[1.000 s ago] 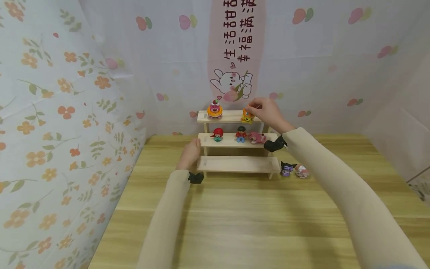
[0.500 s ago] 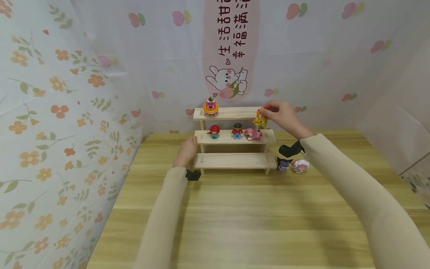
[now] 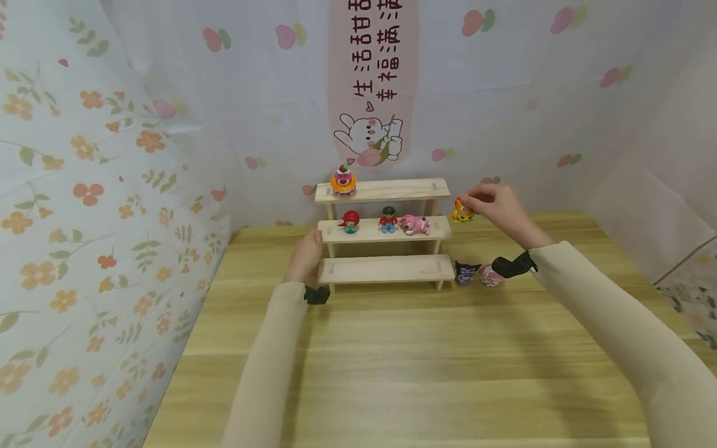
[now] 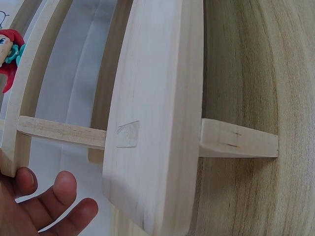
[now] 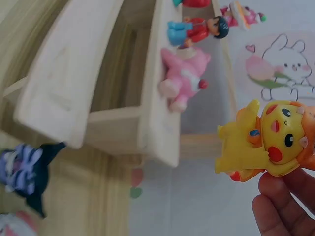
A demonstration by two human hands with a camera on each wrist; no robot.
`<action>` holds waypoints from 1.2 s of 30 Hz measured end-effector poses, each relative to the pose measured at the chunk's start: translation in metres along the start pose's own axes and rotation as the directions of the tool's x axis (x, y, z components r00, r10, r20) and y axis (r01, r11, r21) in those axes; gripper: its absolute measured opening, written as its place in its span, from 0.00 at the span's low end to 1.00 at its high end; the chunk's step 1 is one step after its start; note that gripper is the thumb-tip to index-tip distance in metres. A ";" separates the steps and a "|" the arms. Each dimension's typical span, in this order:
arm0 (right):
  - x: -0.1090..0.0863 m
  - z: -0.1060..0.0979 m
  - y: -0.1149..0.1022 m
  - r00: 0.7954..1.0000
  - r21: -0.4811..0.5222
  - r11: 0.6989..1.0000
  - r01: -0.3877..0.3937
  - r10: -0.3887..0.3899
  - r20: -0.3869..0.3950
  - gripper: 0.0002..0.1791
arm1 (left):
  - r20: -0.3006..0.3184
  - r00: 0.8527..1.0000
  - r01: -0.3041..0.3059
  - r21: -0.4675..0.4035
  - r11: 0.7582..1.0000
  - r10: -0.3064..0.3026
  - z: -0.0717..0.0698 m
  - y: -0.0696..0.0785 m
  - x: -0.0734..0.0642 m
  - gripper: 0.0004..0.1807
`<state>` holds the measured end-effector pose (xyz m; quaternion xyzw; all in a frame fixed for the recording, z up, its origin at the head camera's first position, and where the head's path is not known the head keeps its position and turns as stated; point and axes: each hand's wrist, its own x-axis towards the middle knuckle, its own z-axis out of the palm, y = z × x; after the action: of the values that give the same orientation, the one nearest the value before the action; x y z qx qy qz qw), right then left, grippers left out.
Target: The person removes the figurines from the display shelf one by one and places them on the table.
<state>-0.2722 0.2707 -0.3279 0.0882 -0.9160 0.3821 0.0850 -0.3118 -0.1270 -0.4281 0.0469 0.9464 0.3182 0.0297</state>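
My right hand (image 3: 506, 211) pinches a yellow Pikachu figurine (image 5: 246, 142) with an orange hood. It hangs in the air just right of the three-tier wooden display stand (image 3: 386, 269). At the left end of the middle tier, my left hand (image 3: 305, 256) holds the board's edge; in the left wrist view its fingertips (image 4: 65, 187) lie by the board's end and the thumb is hidden. On that tier sit a red-haired mermaid figurine (image 3: 350, 221), a boy figurine in a red jacket (image 3: 388, 219) and a pink bear figurine (image 5: 186, 76). A bear in an orange ring (image 3: 343, 181) occupies the top tier's left.
On the wooden table (image 3: 358, 361), right of the bottom tier, stand a black-and-purple figurine (image 3: 466, 274) and a pink-and-white figurine (image 3: 490, 276). A patterned cloth (image 3: 263, 112) hangs close behind the stand, and a floral cloth (image 3: 112, 249) borders the left side.
The Pikachu figurine has moved with my right hand from the top tier's right part to beyond its right end. My left hand stays at the middle tier. The head view has shifted slightly right.
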 end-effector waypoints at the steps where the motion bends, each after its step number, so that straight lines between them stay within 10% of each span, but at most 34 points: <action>1: -0.003 -0.001 0.003 1.000 0.003 1.000 -0.009 0.009 0.003 0.23 | -0.003 1.000 0.001 -0.002 1.000 -0.001 -0.001 0.000 -0.001 0.27; 36: -0.107 -0.021 0.140 0.986 -0.105 0.982 -0.155 0.148 -0.072 0.22 | 0.027 0.999 0.034 -0.008 0.999 -0.034 0.000 0.002 -0.001 0.28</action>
<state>-0.1980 0.3932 -0.4332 0.0013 -0.9366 0.3388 0.0895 -0.3107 -0.1259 -0.4270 0.0348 0.9452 0.3211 0.0483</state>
